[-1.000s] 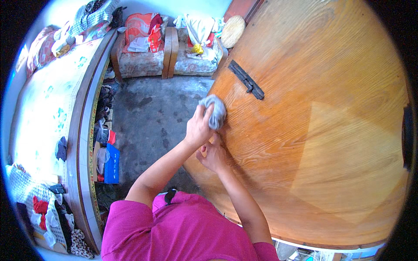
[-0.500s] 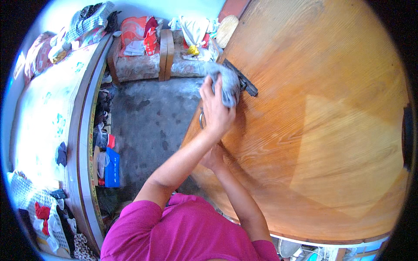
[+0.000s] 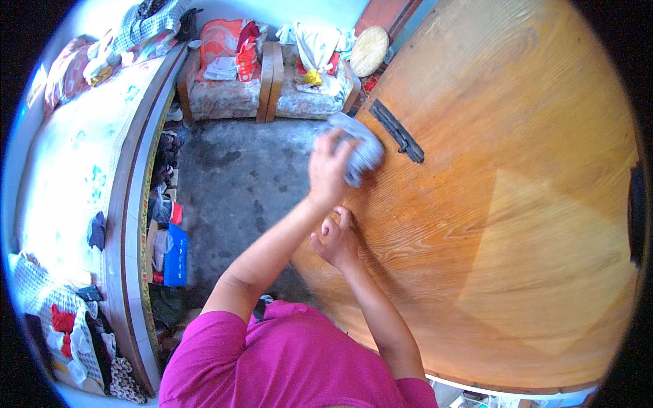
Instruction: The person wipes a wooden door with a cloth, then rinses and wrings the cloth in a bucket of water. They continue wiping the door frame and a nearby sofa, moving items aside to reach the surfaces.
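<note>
A bunched grey cloth [image 3: 364,151] is in my left hand [image 3: 329,166], its fingers closed round it. The cloth lies against the edge of a large wooden door [image 3: 442,224], beside a dark metal bolt [image 3: 398,130] fixed to the wood. Cloth and fingers are smeared by motion. Lower down the same edge, my right hand [image 3: 338,241] is closed with its fingers curled at the door. Whether it grips the edge itself or a fitting there is hidden.
A bed [image 3: 68,183] with clothes and bedding runs along the left, with a blue box [image 3: 176,255] and bags beneath it. Two padded armchairs [image 3: 224,102] bearing cloths stand at the back, near a round woven seat [image 3: 369,52]. Grey floor [image 3: 235,183] lies between.
My left hand and the cloth have come off the bolt, which now shows in full. My right hand has moved up the door's edge, and the view has shifted slightly.
</note>
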Tool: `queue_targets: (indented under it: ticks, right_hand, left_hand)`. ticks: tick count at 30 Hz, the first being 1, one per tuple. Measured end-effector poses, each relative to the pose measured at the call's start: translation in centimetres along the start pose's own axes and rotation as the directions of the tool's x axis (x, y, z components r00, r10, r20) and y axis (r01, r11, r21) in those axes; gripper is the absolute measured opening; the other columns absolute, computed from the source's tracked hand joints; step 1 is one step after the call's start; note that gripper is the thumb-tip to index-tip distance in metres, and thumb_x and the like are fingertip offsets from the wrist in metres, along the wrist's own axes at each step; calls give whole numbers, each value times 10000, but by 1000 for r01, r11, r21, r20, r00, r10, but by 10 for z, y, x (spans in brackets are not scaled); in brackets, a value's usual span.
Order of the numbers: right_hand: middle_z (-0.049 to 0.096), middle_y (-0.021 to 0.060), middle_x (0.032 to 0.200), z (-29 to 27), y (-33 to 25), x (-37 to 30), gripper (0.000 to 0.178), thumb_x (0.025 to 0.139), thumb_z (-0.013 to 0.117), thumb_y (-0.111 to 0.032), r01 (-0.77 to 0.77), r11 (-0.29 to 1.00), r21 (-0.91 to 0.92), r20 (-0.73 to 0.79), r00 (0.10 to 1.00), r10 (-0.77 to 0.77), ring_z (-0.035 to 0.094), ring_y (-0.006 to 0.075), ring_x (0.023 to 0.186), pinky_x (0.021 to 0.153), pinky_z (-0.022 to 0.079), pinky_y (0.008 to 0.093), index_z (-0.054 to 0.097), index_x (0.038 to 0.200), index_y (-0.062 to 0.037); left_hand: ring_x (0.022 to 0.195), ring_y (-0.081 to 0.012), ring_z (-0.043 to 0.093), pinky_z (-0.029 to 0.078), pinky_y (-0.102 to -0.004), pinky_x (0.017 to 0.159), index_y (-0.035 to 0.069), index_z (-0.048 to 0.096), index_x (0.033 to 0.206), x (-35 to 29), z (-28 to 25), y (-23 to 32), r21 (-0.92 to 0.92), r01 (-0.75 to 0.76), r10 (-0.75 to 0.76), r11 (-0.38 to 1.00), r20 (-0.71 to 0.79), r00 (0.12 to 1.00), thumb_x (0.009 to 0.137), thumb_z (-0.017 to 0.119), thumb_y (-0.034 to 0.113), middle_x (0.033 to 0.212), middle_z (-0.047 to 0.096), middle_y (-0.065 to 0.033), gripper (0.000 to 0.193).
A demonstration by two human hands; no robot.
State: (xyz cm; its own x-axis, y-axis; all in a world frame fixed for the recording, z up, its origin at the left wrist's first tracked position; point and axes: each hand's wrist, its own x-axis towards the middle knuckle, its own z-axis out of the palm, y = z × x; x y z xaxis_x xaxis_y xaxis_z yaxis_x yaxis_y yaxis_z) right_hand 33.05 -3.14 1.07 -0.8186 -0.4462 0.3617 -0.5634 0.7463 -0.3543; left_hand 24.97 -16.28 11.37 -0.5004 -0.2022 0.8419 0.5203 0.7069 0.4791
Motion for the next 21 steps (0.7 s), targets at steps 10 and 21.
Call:
queue_targets:
  ticks: [10, 21]
  right_hand:
    - [437, 260, 1318, -20, 4, 6, 345, 797, 743, -349, -150, 987, -57, 94, 983, 155, 630, 419, 1025, 808, 556, 493, 568, 829, -54]
    - [456, 277, 1299, -24, -8, 8, 341, 771, 777, -314, -170, 985, 36, 67, 984, 167, 590, 451, 1070, 844, 523, 512, 545, 837, -72]
  left_hand:
    - [1229, -378, 528, 470, -441, 1015, 195, 623, 1311, -47, -24, -55, -24, 297, -288, 955, 180, 941, 743, 756, 72, 1340, 552, -150, 597]
    - [1279, -448, 473, 471, -469, 1042, 167, 552, 1351, -120, 19, -75, -122, 232, -184, 965, 318, 930, 719, 703, -29, 1427, 439, -240, 679]
